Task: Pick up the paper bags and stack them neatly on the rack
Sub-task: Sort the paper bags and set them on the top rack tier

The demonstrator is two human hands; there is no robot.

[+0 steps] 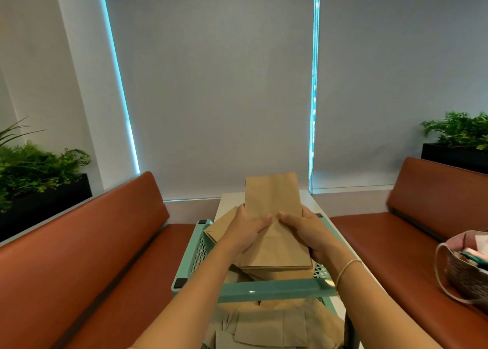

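1. Brown paper bag point(273, 211), flat and tilted up, sits between both hands above the mint-green rack point(264, 288).
2. I see my left hand point(247, 230) gripping its left edge, fingers curled over the front.
3. My right hand point(303, 228) grips the right edge the same way.
4. More bags point(220, 227) lie in the rack's top tier, others point(277, 325) below.
5. The rack stands against a white desk point(314, 203), between red benches point(105, 243).

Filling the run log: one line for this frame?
phase: placing | left hand + right hand: gripping flat brown paper bag | above: mint-green plastic rack | under it: bag pile
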